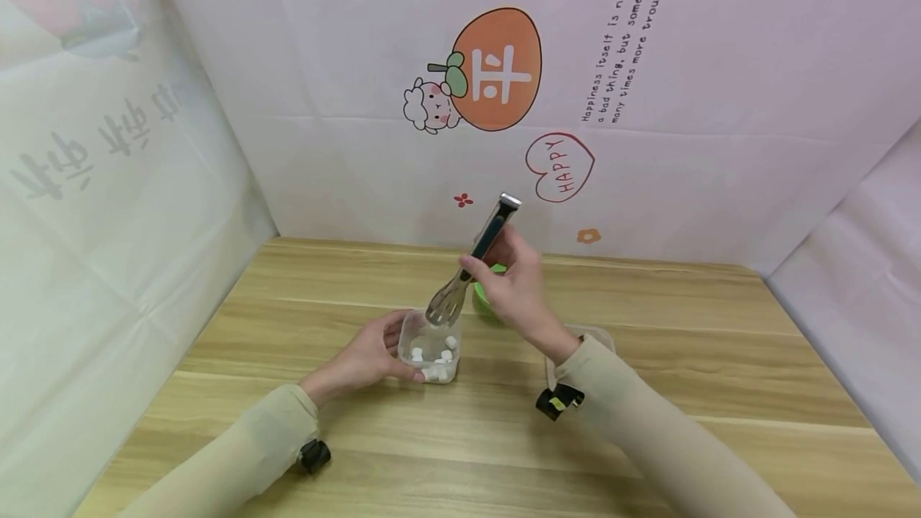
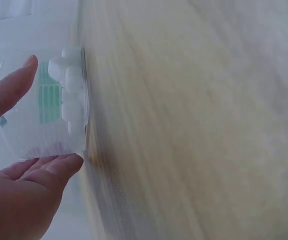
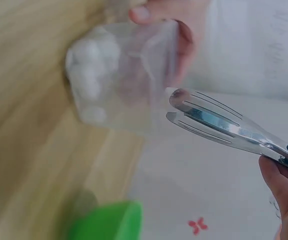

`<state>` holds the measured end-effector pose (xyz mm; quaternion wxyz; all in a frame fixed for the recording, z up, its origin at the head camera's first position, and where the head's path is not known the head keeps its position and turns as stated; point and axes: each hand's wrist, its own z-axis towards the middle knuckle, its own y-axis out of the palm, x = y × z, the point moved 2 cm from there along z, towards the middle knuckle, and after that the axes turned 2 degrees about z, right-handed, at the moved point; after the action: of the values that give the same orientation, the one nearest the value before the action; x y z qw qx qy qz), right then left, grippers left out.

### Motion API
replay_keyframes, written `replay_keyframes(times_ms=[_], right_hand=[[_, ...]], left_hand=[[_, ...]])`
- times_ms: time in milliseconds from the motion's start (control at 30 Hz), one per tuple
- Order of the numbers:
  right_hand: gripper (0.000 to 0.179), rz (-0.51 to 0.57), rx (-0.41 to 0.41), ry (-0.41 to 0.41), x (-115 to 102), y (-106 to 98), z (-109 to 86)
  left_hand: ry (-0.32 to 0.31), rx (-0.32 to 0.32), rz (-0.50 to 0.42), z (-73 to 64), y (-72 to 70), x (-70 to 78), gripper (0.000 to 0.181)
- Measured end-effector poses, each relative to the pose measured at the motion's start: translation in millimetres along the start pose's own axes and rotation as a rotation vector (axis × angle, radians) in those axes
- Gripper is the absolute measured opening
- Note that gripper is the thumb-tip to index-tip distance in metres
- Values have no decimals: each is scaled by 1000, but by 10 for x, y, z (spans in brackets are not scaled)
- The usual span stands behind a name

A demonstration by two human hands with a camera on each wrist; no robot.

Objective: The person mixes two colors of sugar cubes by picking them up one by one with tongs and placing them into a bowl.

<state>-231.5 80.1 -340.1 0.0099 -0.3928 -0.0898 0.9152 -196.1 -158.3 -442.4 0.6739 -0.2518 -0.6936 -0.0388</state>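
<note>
My left hand (image 1: 363, 358) grips a clear plastic container (image 1: 405, 336) on the wooden table, thumb on the near side and fingers on the far side. Several small white marshmallows (image 1: 447, 356) lie on its bottom; in the left wrist view they show through the wall (image 2: 26, 120). Between thumb and fingers, my right hand (image 1: 516, 282) holds metal tongs (image 1: 492, 232) with dark handle grips, slanting down to the left. Their slotted ends are just above the container's rim. In the right wrist view the tongs' tips (image 3: 176, 107) are slightly apart, a pale patch beside the upper one.
A green bowl (image 1: 484, 304) stands behind the container, partly covered by my right hand. To the right, a clear plastic lid or tray (image 1: 599, 336) lies under my right sleeve. A printed white cloth (image 1: 345, 174) rises behind the table's back edge.
</note>
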Motion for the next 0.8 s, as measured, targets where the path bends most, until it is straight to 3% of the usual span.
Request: replay_keyframes(times_ms=[233,433,800], right_hand=[[24,-38,92,-27,-28,-339,191],[24,-178,151,-41,54,-560,279],[24,-283,133,50,279,-709,285]], left_hand=[[14,-17,6,1,-9,-2,108],[-3,6,56,2,-16,-13,111],[11,-38,8,11,-31,-8,114]])
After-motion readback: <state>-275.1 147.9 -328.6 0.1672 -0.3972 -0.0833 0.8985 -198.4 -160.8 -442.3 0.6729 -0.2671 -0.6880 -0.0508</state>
